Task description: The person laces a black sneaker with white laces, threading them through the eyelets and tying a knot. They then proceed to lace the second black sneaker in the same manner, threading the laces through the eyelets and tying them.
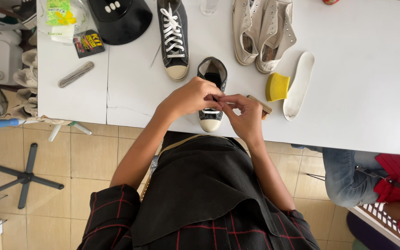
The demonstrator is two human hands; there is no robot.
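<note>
Two hands (pixel 218 104), black sneaker's (pixel 212 76) laces

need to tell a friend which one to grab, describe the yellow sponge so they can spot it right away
On the white table, look right of the person's hands, between the dark sneaker being laced and the loose white insole. The yellow sponge lies there, the only bright yellow block among the shoes.
</note>
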